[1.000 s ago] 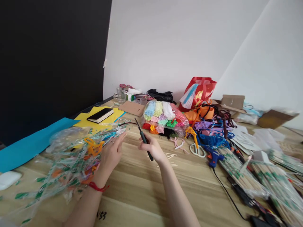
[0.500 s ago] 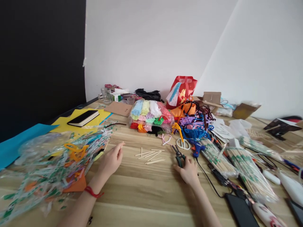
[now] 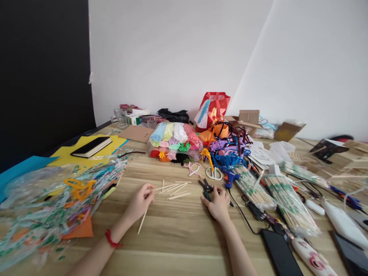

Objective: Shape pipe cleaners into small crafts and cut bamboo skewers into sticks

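My left hand [image 3: 141, 202] is closed, its thumb and fingertips pinching a thin wooden stick [image 3: 142, 221] that slants down toward the front. Just right of these fingers, several short wooden sticks [image 3: 178, 188] lie loosely on the table. My right hand [image 3: 217, 204] lies over a pair of dark-handled cutting pliers [image 3: 206, 186], fingers curled about the handles. The jaws point away from me and stand apart. Part of the handles is hidden beneath the palm.
Plastic wrappers [image 3: 37, 214] heap up at left, near a black notebook [image 3: 91, 147]. Bagged pipe cleaners [image 3: 176, 142] lie behind the sticks. To the right are white-handled scissors [image 3: 214, 173], a blue glue gun [image 3: 230, 178], bagged sticks [image 3: 290, 203] and a black phone [image 3: 283, 253].
My left hand now pinches a stick; half a second ago no stick showed in it. The right hand stays at the pliers, whose head has turned left. The view has shifted slightly right.
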The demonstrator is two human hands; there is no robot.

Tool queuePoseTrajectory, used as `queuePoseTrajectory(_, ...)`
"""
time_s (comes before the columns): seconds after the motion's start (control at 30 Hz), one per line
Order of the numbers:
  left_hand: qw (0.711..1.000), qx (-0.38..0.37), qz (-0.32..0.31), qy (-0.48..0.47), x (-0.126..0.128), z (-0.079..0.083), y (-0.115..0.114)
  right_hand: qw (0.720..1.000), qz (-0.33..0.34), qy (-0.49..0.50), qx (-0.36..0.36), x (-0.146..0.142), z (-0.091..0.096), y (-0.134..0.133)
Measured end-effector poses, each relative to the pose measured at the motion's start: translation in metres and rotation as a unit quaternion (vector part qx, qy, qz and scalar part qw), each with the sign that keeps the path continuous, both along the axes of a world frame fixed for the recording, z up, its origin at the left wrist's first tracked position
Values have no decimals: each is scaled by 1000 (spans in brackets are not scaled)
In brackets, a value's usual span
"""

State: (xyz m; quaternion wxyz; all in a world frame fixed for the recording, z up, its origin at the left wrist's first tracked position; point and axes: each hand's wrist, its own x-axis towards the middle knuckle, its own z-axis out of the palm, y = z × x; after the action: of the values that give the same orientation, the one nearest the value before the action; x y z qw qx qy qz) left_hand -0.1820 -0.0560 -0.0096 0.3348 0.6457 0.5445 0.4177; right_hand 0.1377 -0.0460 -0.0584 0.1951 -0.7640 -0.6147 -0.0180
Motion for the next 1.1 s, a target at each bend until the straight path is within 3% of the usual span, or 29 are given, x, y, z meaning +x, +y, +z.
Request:
queuePoseTrajectory(0.17, 982, -79, -39, -164, 27, 9, 4, 992, 12, 41, 119, -2, 8, -1)
queuePoseTrajectory(0.27, 972, -90, -47, -214, 40, 23, 8, 969, 48, 128, 205, -7, 19, -5)
queuePoseTrajectory(0.33, 967, -91, -47, -233, 46, 31, 10, 951, 65, 204, 222, -15, 28, -11)
queuePoseTrajectory(0.47, 956, -85, -32, -279, 61, 30, 11, 921, 177, 328, 110, -47, 43, -30)
queuePoseTrajectory(0.6, 947, -99, -50, -303, 74, 9, 7, 903, 308, 300, -5, -81, 47, -46)
queuePoseTrajectory(0.73, 980, -51, -56, -185, 64, -7, 6, 925, 309, 220, 8, -83, 37, -44)
queuePoseTrajectory(0.83, 998, 64, 20, -6, 45, -8, 10, 937, 296, 178, 44, -70, 29, -36)
queuePoseTrajectory(0.97, 952, 181, 85, 232, 27, -2, 12, 943, 296, 134, 77, -58, 24, -29)
queuePoseTrajectory(1.1, 914, 166, 98, 358, 28, -3, 10, 957, 243, 120, 104, -57, 20, -28)
